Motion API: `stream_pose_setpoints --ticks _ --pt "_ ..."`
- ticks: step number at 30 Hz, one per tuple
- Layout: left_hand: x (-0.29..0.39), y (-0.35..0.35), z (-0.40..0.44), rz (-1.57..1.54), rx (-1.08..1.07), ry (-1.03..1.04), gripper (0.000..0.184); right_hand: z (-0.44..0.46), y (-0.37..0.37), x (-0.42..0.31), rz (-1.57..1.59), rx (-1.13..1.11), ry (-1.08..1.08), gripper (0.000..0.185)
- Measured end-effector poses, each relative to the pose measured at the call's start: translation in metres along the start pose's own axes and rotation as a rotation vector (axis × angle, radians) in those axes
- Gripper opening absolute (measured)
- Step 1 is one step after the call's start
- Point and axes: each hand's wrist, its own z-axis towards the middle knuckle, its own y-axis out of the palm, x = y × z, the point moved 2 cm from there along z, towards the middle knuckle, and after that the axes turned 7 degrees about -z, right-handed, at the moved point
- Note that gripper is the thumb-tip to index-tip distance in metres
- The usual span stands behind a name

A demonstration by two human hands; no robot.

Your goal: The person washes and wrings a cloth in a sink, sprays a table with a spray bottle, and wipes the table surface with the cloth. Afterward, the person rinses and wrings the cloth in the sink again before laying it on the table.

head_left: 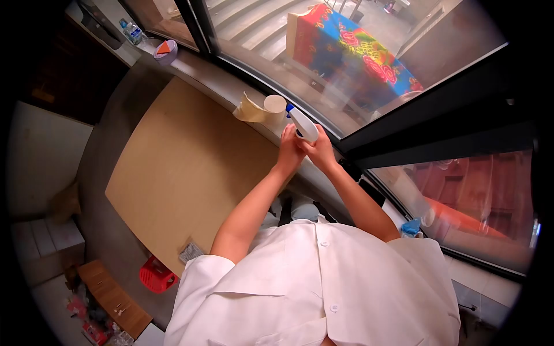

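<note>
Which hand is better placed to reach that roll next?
Probably the left hand: it's nearer the roll than the right hand is, though both are busy at the spray bottle.

Wears plain white button-up shirt [271,311], short loose sleeves [199,277], small round whitish buttons [324,244] down middle, forearms [248,210] bare.

I could slide a hand over the broad tan tabletop [190,155], left of centre. Toward the top centre, a paper roll [275,104] with its loose sheet narrows my way along the sill [210,81], the spray bottle's [304,124] blue nozzle just beside it. The black window frame [427,109] blocks me upper right; a bowl [165,56] and water bottle [133,33] obstruct the upper left.
</note>
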Motion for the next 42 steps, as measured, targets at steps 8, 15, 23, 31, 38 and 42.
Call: stream_pose_setpoints --ticks 8,15,23,31,38,42 --pt "-0.028 0.043 0.017 0.163 0.055 -0.073 0.055 0.019 -0.002 0.05 0.153 0.007 0.076 0.044" --pt "-0.023 0.047 0.022 0.179 0.062 -0.051 0.065 0.018 -0.001 0.073 0.193 0.011 0.149 0.04" --pt "-0.029 0.034 -0.005 -0.014 0.083 -0.273 0.085 -0.007 0.029 0.082 0.154 0.139 0.336 0.054" --pt "-0.028 -0.034 -0.057 -0.139 0.081 -0.537 0.073 -0.047 0.092 0.07 0.458 0.282 0.898 0.067" --pt "-0.061 -0.181 -0.222 0.029 0.493 -0.818 0.046 -0.113 0.214 -0.02 0.463 -0.302 0.775 0.026" --pt "-0.069 -0.256 -0.352 0.226 0.717 -0.991 0.039 -0.171 0.285 -0.063 0.354 -0.611 0.624 0.024"
